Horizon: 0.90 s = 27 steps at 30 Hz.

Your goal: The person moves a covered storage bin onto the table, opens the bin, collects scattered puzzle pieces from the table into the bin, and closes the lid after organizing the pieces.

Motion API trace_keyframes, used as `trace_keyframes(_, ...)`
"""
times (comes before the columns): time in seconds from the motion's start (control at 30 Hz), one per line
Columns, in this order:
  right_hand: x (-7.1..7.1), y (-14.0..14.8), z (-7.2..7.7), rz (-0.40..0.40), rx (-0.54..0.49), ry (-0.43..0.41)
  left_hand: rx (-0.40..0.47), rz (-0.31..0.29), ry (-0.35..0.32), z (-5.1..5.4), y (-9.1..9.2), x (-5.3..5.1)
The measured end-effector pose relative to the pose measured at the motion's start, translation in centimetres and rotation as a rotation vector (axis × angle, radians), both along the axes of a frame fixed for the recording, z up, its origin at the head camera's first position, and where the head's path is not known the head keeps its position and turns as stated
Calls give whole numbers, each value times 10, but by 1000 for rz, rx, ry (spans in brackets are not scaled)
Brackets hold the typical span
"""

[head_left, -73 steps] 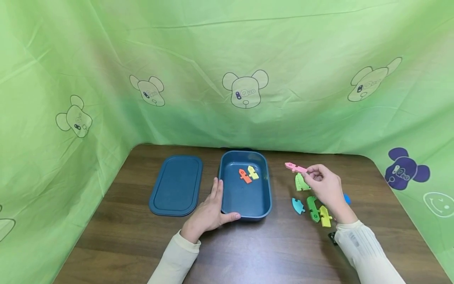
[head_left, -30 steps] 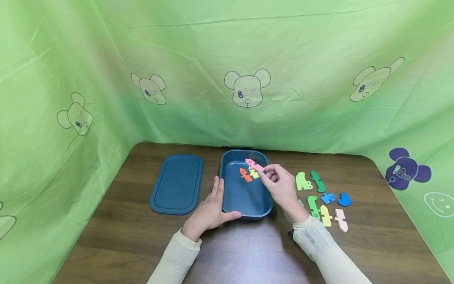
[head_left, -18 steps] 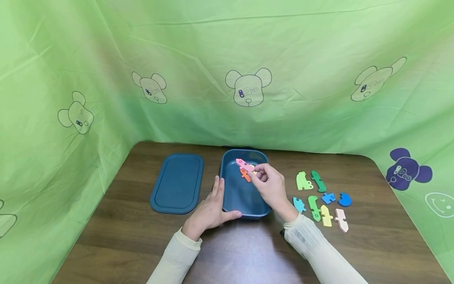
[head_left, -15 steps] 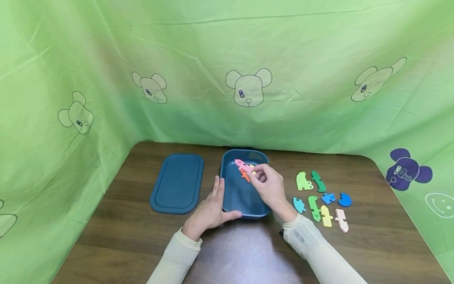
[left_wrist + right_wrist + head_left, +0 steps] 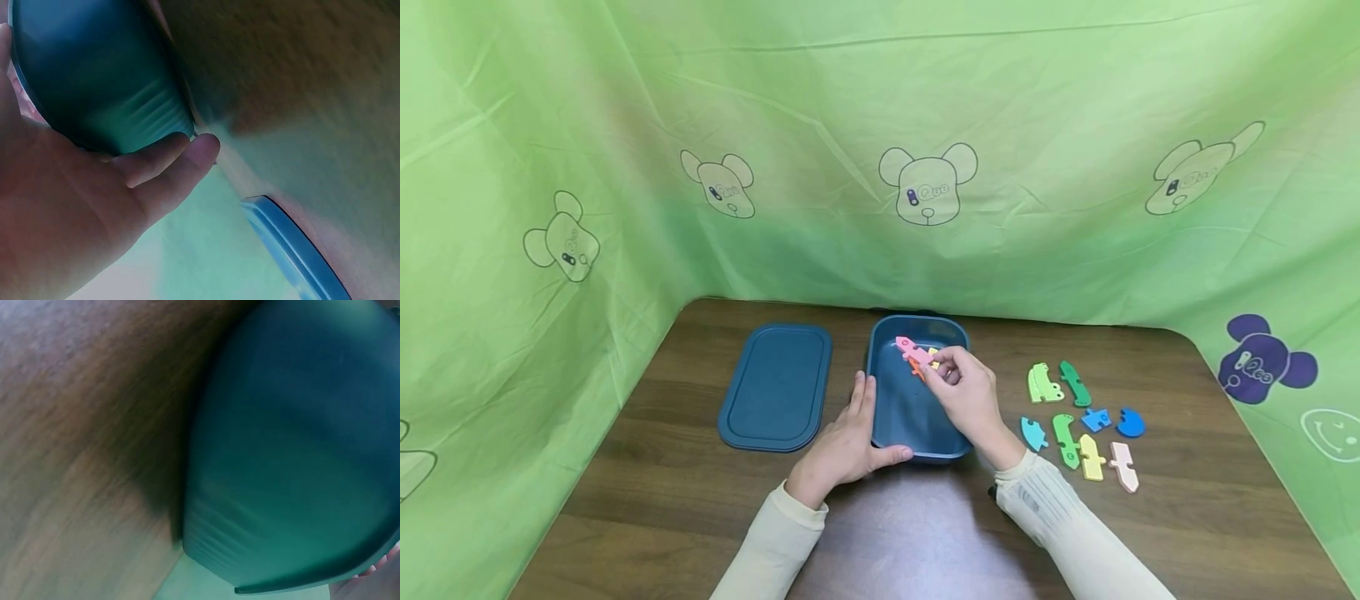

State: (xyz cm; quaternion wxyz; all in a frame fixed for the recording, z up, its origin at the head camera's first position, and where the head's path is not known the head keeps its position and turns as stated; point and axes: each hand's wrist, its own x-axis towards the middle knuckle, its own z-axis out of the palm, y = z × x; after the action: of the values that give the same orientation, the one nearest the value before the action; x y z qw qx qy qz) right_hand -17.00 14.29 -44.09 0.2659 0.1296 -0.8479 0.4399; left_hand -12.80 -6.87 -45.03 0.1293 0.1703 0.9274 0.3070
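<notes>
In the head view, a pink puzzle piece [image 5: 913, 351] is pinched between the thumb and fingers of my right hand [image 5: 966, 396], inside the blue box [image 5: 917, 425]. Under it lie an orange puzzle piece [image 5: 917, 369] and a yellow puzzle piece [image 5: 933, 353], each partly covered. Straight fingers of my left hand [image 5: 842, 446] press the box's left wall, and the thumb rests along its near rim. The left wrist view shows this hand [image 5: 81, 206] against the box's outer wall [image 5: 125, 94]. From the right wrist, mostly the box's outside [image 5: 287, 450] shows; the pink piece is hidden.
Flat on the wooden table [image 5: 647, 500], left of the box, lies a blue lid [image 5: 777, 387]. Several loose puzzle pieces lie to the right, among them a light green one [image 5: 1042, 383], a dark blue one [image 5: 1130, 422] and a pale pink one [image 5: 1123, 467]. A green curtain [image 5: 820, 258] hangs behind.
My right hand has carried the pink piece left from above the loose pieces into the box, over the orange and yellow ones. The left hand has stayed against the box.
</notes>
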Motion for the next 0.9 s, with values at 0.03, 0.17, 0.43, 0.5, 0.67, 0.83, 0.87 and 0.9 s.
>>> trace_keyframes(0.03, 0, 0, 0, -2, 1, -2, -1, 0, 1, 0, 0, 0)
trace_keyframes(0.17, -2, -2, 1, -9, 6, -16, 3, 0, 2, 0, 0, 0)
trace_keyframes(0.43, -6, -4, -1, -37, 17, -30, -1, 2, -1, -1, -1, 0)
trace_keyframes(0.5, -6, -5, -1, -42, 21, -28, -1, 1, 1, -1, 0, -1)
trace_keyframes(0.67, -7, -5, -1, -53, 28, -28, -2, -3, 3, -2, 0, -1)
trace_keyframes(0.83, -8, -6, -2, -50, 25, -31, -6, -1, 0, -1, -1, 0)
trace_keyframes(0.87, -8, -6, -2, -50, 23, -31, -7, 0, 0, -1, -1, 0)
trace_keyframes(0.9, -8, -7, -2, -50, 22, -32, -8, 0, 1, -1, -1, 0)
